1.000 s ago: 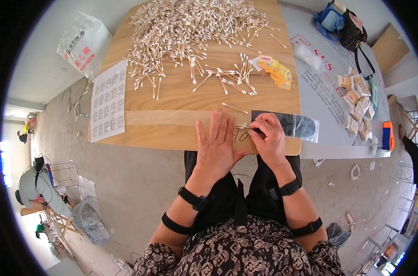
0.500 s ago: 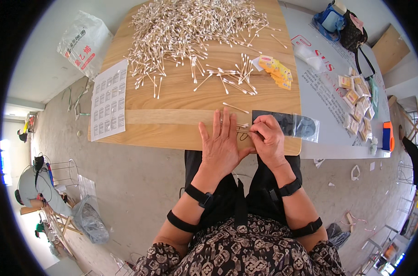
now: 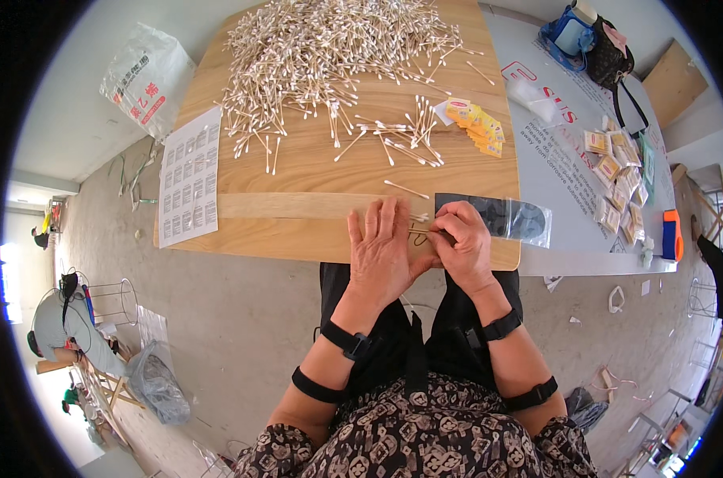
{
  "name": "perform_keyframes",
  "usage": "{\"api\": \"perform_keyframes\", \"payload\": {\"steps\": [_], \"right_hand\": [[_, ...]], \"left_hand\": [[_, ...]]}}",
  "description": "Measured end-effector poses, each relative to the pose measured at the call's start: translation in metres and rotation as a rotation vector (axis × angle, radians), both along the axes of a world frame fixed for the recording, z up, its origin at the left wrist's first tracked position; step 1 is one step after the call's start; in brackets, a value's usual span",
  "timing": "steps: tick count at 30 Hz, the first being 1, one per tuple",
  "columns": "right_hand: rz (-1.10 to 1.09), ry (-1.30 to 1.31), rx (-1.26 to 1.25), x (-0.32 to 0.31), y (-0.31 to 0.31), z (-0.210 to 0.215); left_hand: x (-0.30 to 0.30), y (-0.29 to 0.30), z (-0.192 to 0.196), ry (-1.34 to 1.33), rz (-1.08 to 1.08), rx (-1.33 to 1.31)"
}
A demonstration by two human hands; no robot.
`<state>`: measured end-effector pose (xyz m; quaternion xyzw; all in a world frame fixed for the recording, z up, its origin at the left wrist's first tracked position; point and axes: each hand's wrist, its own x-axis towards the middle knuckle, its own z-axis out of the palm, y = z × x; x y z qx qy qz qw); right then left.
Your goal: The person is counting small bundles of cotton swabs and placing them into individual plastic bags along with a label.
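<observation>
My left hand lies flat, fingers together, on the near edge of the wooden table. My right hand is beside it, fingers pinched on a small bundle of cotton swabs that stick out toward the left hand. A clear plastic bag with dark round pads lies just right of the right hand. A single swab rests just beyond the hands. A large heap of cotton swabs covers the far half of the table.
A white printed sheet hangs over the table's left edge. Yellow packets lie right of the swabs. A grey table at the right holds small sachets, a blue bag and a dark handbag. A person crouches on the floor at far left.
My left hand has shifted slightly toward the right hand; the right hand stays pinched on the swabs. Little else has moved.
</observation>
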<state>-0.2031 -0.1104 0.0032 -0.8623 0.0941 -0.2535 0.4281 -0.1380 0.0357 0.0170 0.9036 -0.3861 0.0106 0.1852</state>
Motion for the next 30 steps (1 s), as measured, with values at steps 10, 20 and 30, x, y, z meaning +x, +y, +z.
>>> {"api": "perform_keyframes", "payload": {"steps": [10, 20, 30], "right_hand": [[-0.196, 0.015, 0.151, 0.036, -0.016, 0.002], [-0.154, 0.03, -0.425, 0.097, -0.029, -0.005], [-0.104, 0.016, -0.408, 0.071, -0.036, -0.007]], "left_hand": [[-0.001, 0.001, -0.001, -0.016, -0.078, 0.031], [0.004, -0.001, -0.001, -0.004, -0.066, 0.001], [0.005, 0.0, -0.001, 0.0, -0.064, 0.005]]}}
